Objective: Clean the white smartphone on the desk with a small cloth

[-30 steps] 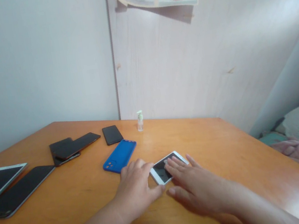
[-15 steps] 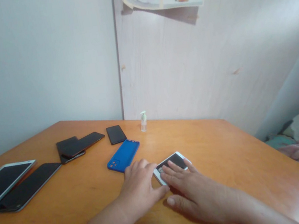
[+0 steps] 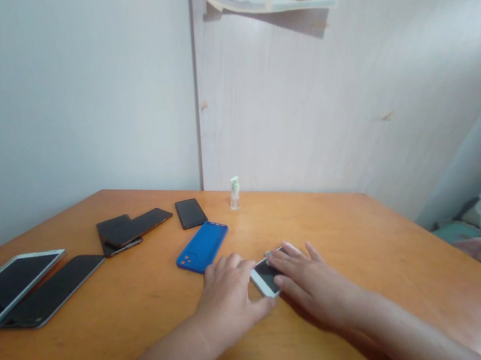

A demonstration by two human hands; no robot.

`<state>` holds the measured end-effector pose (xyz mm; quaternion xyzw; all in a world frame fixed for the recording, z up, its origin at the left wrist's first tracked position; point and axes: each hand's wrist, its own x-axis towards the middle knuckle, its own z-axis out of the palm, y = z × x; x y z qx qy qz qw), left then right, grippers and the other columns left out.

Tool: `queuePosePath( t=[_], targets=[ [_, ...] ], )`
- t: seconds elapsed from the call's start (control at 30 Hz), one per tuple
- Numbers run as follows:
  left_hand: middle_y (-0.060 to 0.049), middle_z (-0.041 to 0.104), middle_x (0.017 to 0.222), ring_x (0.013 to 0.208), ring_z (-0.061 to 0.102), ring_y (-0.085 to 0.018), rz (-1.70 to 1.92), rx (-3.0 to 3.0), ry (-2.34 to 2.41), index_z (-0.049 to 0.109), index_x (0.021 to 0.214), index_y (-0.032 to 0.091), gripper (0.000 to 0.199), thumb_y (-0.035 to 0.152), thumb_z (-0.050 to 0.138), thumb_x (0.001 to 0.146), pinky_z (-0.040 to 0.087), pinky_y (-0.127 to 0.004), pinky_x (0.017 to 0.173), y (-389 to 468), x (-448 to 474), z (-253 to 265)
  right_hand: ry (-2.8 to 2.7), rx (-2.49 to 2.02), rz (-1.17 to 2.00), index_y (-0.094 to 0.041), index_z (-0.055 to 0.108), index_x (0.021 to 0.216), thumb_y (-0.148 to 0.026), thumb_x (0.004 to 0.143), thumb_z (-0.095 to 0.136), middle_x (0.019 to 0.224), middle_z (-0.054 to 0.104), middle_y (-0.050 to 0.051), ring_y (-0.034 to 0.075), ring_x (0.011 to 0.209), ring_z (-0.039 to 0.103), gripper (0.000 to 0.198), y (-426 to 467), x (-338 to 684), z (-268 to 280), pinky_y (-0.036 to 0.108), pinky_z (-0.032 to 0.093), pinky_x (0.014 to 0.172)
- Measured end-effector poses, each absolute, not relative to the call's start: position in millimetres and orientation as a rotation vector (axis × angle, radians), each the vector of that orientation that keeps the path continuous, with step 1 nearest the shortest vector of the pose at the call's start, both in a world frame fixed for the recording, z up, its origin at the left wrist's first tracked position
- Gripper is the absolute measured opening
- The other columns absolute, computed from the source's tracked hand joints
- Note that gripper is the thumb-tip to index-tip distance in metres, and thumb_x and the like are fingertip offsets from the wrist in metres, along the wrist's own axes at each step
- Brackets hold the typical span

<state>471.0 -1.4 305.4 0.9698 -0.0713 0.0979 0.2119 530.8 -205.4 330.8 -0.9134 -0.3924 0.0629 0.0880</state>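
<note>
A white smartphone with a dark screen lies on the wooden table, partly covered by my hands. My left hand brackets its left end, thumb at the near corner and index finger at the far corner. Laid flat with fingers stretched out, my right hand covers the phone's right part. A small pale thing shows at the right fingertips, too little of it to name. Just beyond my left hand rests a blue phone case with camera holes.
On the left lie a white tablet and a dark phone, overlapping. Farther back are two crossed dark phones and another black phone. A small clear pump bottle stands near the table's back edge.
My right hand has slid away across the phone's screen toward its far edge, and the small pale thing moved with its fingertips. My left hand keeps its place at the phone. The view has shifted slightly.
</note>
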Motion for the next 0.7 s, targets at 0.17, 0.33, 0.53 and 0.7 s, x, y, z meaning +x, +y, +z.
queuePosePath(
  t=[0.17,0.33,0.53,0.7],
  targets=[
    [-0.008,0.061,0.107,0.109,0.054,-0.031,0.261,2.704,-0.179,0.064,0.11,0.025,0.046,0.053,0.069,0.074,0.041,-0.041,0.091,-2.7,471.0,307.4,-0.913,-2.867,0.131,-0.014,0.035,0.152,-0.048,0.102,0.027,0.159,0.032,0.012,0.034,0.15,0.014,0.06,-207.5,545.0,323.4,0.067,0.005,0.116],
    [-0.009,0.062,0.116,0.113,0.054,-0.031,0.279,2.671,-0.153,0.058,0.116,0.025,0.05,0.051,0.068,0.074,0.04,-0.043,0.094,-3.6,470.2,306.3,-1.354,-2.572,0.277,-0.027,0.03,0.155,-0.047,0.103,0.028,0.161,0.03,0.004,0.029,0.15,0.014,0.055,-195.6,516.4,336.6,0.059,0.005,0.12],
    [-0.011,0.062,0.124,0.118,0.052,-0.033,0.305,2.669,-0.133,0.049,0.13,0.022,0.068,0.052,0.069,0.073,0.038,-0.046,0.098,-5.0,470.9,303.0,-1.013,-2.797,0.187,-0.023,0.036,0.152,-0.049,0.103,0.024,0.159,0.033,0.006,0.035,0.15,0.011,0.057,-201.9,536.5,329.8,0.067,0.004,0.116],
    [-0.012,0.061,0.128,0.12,0.052,-0.033,0.316,2.656,-0.141,0.046,0.134,0.021,0.069,0.047,0.067,0.074,0.038,-0.046,0.1,-3.6,471.7,299.2,-1.271,-2.616,0.255,-0.027,0.032,0.154,-0.051,0.103,0.024,0.161,0.03,0.003,0.032,0.15,0.013,0.057,-191.5,518.6,335.7,0.063,0.007,0.118]
  ],
)
